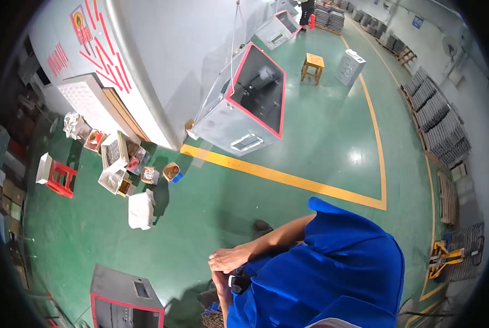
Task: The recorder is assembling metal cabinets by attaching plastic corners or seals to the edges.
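Head cam: two bare hands meeting in front of a blue smooth-cloth top (332, 262). Right hand (231, 259) lies over the left hand (219, 277), fingers bunched close together. Can't tell if either one's gripping anything, the left is mostly covered. Nearest thing is a small black gadget with a white bit (239, 282), right beside the hands against the blue cloth; too small to say what it is.

Three grey sheet-metal cabinets, boxy, all with red-edged openings: one close by at the bottom (118, 281), a big tilted one (231, 124) past the yellow floor line (283, 179), and one far back (265, 34). The big one has a rectangular cutout in its side and a thin cord (235, 44) running down by it.

Two stools: one square and wooden (314, 60), one red (64, 177) that looks plastic. One pale grey box (350, 67) stands near the wooden one.

Off left, one lumpy white-covered thing (140, 210), then two small tubs, one whitish (149, 175), one blue-sided (173, 173) with brownish stuff inside. Floor (201, 213) is glossy green. One yellow pallet jack (446, 257) over right.
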Action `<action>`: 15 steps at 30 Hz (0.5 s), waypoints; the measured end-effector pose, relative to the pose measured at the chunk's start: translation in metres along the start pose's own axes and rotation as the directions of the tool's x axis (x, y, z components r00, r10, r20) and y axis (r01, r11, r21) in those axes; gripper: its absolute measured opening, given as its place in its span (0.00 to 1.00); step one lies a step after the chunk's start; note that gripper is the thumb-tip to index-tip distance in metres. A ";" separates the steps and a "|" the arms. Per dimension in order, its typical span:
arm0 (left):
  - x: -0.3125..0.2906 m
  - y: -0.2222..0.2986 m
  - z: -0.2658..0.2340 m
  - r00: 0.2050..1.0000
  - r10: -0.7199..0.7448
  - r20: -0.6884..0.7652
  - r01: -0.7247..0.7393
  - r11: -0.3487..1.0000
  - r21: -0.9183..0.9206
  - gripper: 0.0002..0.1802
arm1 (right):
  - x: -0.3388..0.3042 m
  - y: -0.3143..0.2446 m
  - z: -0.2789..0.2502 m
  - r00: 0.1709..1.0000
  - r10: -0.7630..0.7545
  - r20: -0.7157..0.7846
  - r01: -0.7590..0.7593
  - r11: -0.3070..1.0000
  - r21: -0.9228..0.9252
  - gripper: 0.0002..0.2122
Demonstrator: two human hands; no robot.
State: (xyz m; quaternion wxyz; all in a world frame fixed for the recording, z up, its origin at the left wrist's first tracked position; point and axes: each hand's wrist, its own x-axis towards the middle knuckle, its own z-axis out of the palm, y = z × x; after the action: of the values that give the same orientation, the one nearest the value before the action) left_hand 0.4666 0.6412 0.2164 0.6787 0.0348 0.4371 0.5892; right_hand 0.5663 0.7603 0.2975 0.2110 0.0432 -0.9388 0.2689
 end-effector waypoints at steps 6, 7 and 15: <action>0.008 -0.008 0.019 0.999 -0.025 -0.023 0.026 0.997 0.069 0.16 | -0.013 0.009 -0.031 0.973 0.100 0.206 -0.117 0.991 0.072 0.13; 0.009 -0.009 0.021 0.999 -0.026 -0.030 0.029 0.997 0.074 0.16 | -0.015 0.010 -0.036 0.977 0.088 0.196 -0.101 0.993 0.059 0.13; 0.026 -0.034 0.063 0.997 -0.029 -0.076 0.039 0.992 0.123 0.16 | -0.051 0.030 -0.054 0.985 -0.030 0.171 0.073 0.964 -0.254 0.11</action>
State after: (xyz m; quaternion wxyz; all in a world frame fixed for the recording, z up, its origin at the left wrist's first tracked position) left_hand 0.5309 0.6820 0.2217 0.6685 0.0476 0.4982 0.5501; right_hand 0.6266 0.8123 0.3026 0.1432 0.0617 -0.9787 0.1337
